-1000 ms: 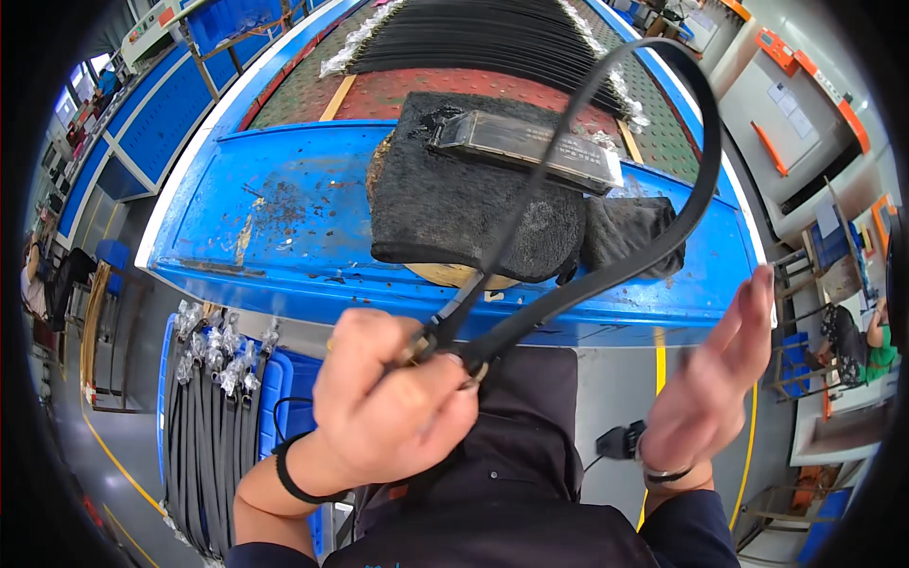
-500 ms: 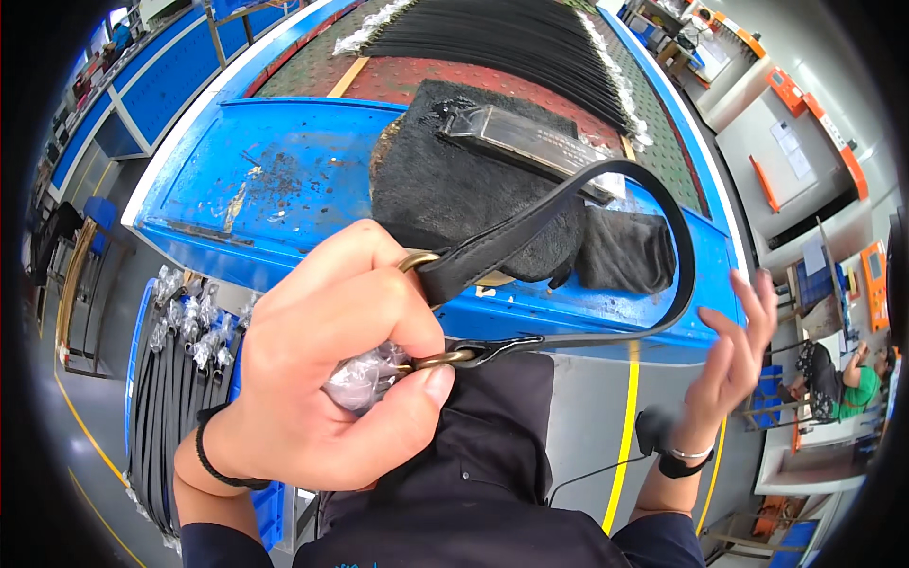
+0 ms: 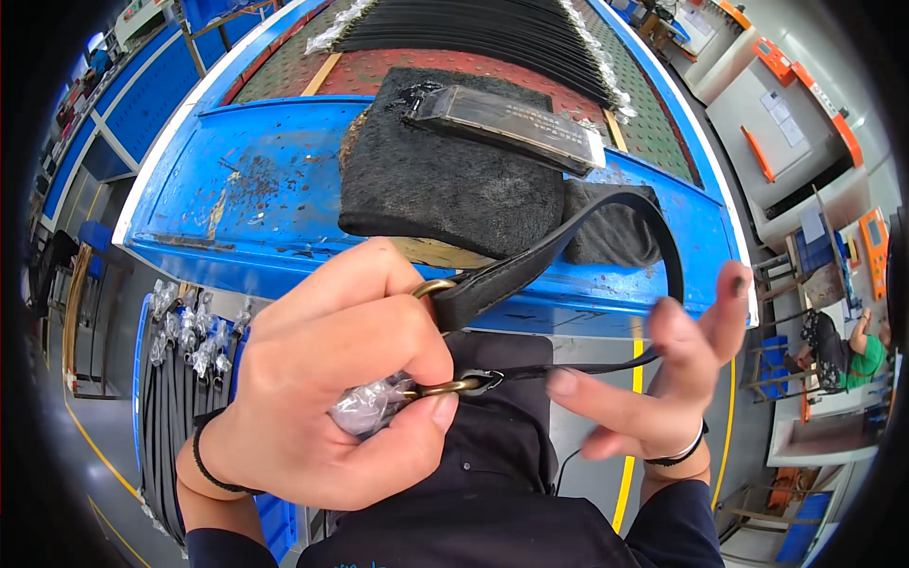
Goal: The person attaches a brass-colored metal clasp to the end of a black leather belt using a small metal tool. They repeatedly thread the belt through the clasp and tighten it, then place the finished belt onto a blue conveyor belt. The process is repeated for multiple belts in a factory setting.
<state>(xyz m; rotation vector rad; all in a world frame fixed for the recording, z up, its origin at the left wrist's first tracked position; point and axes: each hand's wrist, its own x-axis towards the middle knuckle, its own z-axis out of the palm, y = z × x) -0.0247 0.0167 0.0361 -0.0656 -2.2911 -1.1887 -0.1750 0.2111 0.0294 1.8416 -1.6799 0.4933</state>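
My left hand (image 3: 331, 379) is closed around a brass belt buckle (image 3: 437, 336) wrapped partly in clear plastic, close to my chest. A black leather belt (image 3: 568, 237) runs from the buckle up to the right, loops over and comes back to the buckle as a thin edge. My right hand (image 3: 663, 379) is beside the loop with fingers spread, its fingertips at the lower strap; it grips nothing. Behind the hands is a blue workbench (image 3: 275, 199) with a black felt pad (image 3: 445, 180) on it.
A dark rectangular block (image 3: 507, 118) lies on the pad. Many black belts (image 3: 492, 28) lie in rows at the bench's far end. More belts with wrapped buckles (image 3: 185, 331) hang at lower left. Grey cabinets (image 3: 786, 123) stand at right; another person (image 3: 852, 341) sits at far right.
My left hand has drawn the buckle nearer to me and the belt loop has shrunk and dropped. My right hand has moved in from the right toward the strap.
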